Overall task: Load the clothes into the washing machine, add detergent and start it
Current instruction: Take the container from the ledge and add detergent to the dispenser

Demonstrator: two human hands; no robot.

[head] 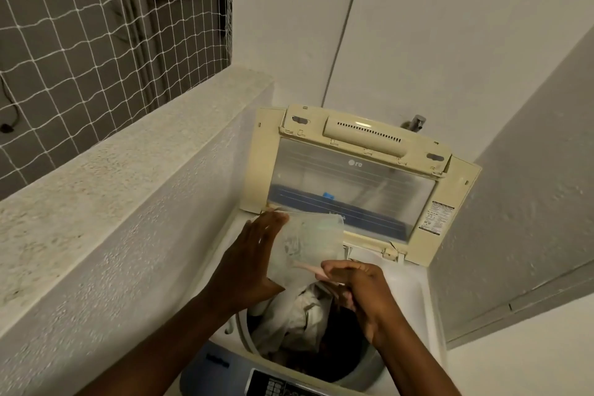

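Detergent step, I reckon: left hand [250,254] is gripping a clear container [308,246] mid-frame, right hand [356,286] pinching a scoop [308,267]. Clothes [299,318] are sitting in the drum [369,360] below; next is tipping it in.

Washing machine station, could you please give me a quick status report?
Left hand steadying clear container; right hand at its lower edge. Lid up, clothes in drum. Nothing blocking.

control panel [276,387] cut off below | clear bag [310,243] contents blurred
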